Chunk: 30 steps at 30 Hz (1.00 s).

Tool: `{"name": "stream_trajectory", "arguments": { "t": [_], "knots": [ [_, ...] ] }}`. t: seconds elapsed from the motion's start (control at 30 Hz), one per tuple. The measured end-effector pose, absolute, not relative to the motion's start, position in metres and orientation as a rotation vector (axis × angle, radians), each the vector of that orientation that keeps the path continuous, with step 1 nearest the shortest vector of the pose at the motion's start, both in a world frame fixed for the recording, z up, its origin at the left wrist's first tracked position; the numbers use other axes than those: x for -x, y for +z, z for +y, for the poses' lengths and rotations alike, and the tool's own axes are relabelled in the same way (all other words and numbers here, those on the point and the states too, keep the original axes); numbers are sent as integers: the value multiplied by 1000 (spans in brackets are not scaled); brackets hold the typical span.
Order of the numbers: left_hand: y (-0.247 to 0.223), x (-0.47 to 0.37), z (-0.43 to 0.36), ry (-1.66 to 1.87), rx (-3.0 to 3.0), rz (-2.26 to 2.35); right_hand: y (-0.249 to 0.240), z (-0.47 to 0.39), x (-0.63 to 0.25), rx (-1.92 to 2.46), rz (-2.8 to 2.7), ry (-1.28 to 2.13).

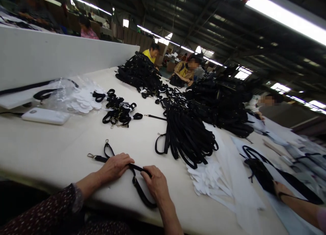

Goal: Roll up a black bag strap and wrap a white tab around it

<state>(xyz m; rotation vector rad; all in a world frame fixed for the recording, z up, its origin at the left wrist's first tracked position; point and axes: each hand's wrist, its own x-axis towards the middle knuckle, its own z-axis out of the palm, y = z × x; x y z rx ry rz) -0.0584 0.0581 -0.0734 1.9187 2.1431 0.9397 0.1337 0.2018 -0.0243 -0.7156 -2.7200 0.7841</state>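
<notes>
A black strap (139, 191) with metal clasps at its ends lies near the front edge of the cream table (63, 143). My left hand (115, 166) presses down on the strap just right of the clasp end (91, 156). My right hand (156, 184) pinches the same strap a little further along, where it bends into a loop that runs toward the table edge. A big bundle of black straps (187, 134) lies just beyond my hands.
A white power bank (46, 115) and a clear bag of white pieces (81, 99) lie at the left. Small strap bundles (119, 112) sit mid-table, large black piles (140, 72) behind. White paper pieces (211, 180) lie at the right. A co-worker's hand (281, 190) holds a strap; other people sit further back.
</notes>
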Motion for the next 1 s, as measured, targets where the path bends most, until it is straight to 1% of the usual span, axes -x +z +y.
{"name": "stream_trajectory", "arguments": {
  "t": [0.1, 0.27, 0.4, 0.6, 0.83, 1.0],
  "knots": [
    [-73, 56, 61, 898, -1911, 2147, -19, 185, -127, 779, -2763, 683],
    [-66, 54, 60, 826, -1893, 2187, -31, 172, -116, 755, -2873, 412],
    [-61, 64, 52, 792, -1868, 2197, -34, 177, -116, 685, -2896, 358],
    [-64, 87, 41, 816, -1818, 2175, -29, 184, -120, 652, -2919, 494],
    [-64, 93, 38, 847, -1789, 2263, -30, 191, -120, 685, -2792, 822],
    [-72, 113, 10, 866, -1753, 2383, -32, 191, -120, 757, -2723, 882]
  ]
}}
